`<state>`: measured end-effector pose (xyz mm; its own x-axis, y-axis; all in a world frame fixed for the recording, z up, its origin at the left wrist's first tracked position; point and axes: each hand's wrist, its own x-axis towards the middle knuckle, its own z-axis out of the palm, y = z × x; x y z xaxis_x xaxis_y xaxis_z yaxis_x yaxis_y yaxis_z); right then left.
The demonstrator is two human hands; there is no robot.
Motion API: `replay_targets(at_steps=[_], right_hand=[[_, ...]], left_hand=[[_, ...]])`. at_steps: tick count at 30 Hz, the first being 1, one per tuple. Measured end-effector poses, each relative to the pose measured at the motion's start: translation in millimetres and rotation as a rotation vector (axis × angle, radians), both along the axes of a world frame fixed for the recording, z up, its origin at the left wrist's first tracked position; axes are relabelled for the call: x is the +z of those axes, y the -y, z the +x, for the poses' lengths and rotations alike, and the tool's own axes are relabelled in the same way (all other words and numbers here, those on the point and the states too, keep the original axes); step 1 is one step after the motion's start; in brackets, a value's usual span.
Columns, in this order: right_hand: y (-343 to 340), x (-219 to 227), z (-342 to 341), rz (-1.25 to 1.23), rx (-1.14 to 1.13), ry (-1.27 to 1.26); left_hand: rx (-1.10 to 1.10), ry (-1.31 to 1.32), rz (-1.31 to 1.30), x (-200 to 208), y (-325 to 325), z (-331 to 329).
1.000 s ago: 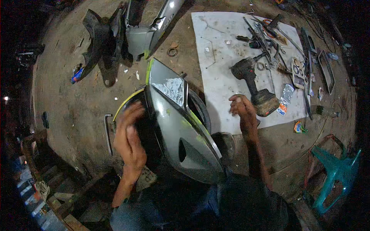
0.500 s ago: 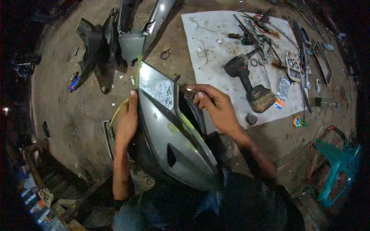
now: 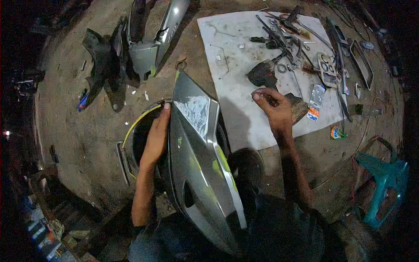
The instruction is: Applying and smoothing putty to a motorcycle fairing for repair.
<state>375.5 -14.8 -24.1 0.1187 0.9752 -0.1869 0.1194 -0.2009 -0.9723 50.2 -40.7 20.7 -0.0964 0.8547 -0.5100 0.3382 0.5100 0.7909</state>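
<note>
A grey motorcycle fairing panel [image 3: 196, 153] lies tilted across my lap, its pointed end away from me. Its far part carries a white, scuffed patch, and yellow-green patches run along the right side. My left hand [image 3: 156, 135] grips the panel's left edge, thumb near the top of the edge and the other fingers hidden beneath. Apart from the panel, my right hand [image 3: 278, 109] hovers over the white sheet, in front of the cordless drill [image 3: 263, 74]. Its fingers are curled together in a pinch; whatever they hold is too dark to make out.
A dark bucket with a yellow rim [image 3: 131, 124] stands beneath the panel. Tools and metal parts are strewn on the white sheet [image 3: 240, 113]. More fairing pieces [image 3: 144, 56] lie far left, and a teal plastic part [image 3: 384, 187] at the right. A tape roll [image 3: 181, 64] sits beyond the panel.
My right hand has moved from beside the panel's right edge out to the right, over the sheet. The panel has turned slightly and shifted right, with my left hand still on it.
</note>
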Motion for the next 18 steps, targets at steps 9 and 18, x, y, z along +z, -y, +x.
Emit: replay_targets(at_steps=[9, 18], right_hand=[[19, -19, 14, -0.213, 0.021, 0.143], [16, -15, 0, -0.130, 0.189, -0.063]], left_hand=[[0.002, -0.033, 0.027, -9, 4, 22], [-0.034, -0.101, -0.016, -21, 4, 10]])
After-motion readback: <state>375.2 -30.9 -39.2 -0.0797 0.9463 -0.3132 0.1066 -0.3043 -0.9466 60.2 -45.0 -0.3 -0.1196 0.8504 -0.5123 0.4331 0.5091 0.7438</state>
